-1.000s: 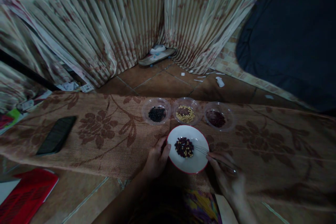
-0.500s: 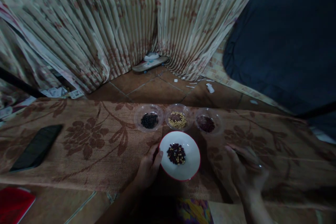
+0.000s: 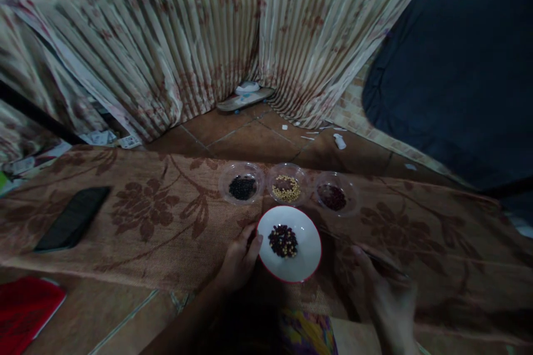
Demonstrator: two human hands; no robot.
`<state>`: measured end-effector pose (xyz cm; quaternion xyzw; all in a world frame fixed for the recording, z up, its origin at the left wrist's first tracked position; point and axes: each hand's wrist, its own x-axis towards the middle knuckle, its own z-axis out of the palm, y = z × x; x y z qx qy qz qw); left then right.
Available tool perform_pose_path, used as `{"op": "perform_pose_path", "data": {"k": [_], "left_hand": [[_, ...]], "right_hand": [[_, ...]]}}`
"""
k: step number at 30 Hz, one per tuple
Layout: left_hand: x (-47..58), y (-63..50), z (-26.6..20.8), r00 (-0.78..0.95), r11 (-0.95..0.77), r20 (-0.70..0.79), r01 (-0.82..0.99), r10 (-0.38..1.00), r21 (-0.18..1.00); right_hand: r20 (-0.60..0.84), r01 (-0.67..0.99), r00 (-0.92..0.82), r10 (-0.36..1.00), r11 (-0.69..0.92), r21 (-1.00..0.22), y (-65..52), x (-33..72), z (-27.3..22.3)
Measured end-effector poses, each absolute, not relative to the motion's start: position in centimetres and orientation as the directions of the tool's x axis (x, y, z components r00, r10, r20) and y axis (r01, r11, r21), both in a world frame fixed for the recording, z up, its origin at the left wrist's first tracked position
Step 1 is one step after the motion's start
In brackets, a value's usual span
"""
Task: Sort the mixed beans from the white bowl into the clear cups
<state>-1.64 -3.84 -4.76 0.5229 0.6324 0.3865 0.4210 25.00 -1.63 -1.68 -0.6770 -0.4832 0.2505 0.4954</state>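
Note:
A white bowl (image 3: 308, 241) with a red rim holds a mixed pile of dark and yellow beans (image 3: 283, 241). My left hand (image 3: 241, 255) grips its left edge, thumb over the rim. To the right of the bowl and apart from it, my right hand (image 3: 385, 294) is closed around a slim stick-like tool (image 3: 387, 264); blur and dim light hide its exact kind. Behind the bowl stand three clear plastic cups in a row: one with black beans (image 3: 242, 188), one with yellow beans (image 3: 286, 188), one with dark red beans (image 3: 332, 197).
A dark phone (image 3: 73, 219) lies on the brown floral tablecloth (image 3: 208, 255) at the left. At lower left is a red item (image 3: 29, 310). Beyond the table, a skateboard (image 3: 245, 100) and a small white bottle (image 3: 340, 141) lie on the tiled floor before striped curtains (image 3: 200, 28).
My right hand has moved slightly down and left with the slim tool, nearer the bowl. My left hand stays on the bowl. The whole view has shifted a little.

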Motion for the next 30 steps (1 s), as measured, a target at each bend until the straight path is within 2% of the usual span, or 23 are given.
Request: {"op": "perform_pose_path", "data": {"k": [3,6,15,30], "left_hand": [[-1.6,-3.9,-4.8,-0.101,0.148,-0.121,0.338,0.987,0.929],[-1.6,-3.9,-4.9,-0.101,0.129,-0.101,0.332,0.990,0.934],[-1.6,-3.9,-4.7,-0.090,0.131,-0.107,0.320,0.990,0.938],[-1.6,-3.9,-4.7,-0.109,0.137,-0.105,0.342,0.988,0.930]], "right_hand": [[0.063,0.423,0.265,0.962,-0.057,-0.904,-3.2,24.1,-2.0],[0.042,0.430,0.204,0.978,-0.051,-0.901,-3.8,23.3,-2.5],[0.076,0.465,0.129,0.989,0.007,-0.885,-3.3,22.4,-3.2],[0.074,0.461,0.136,0.988,0.003,-0.888,-3.4,21.7,-3.9]]}}
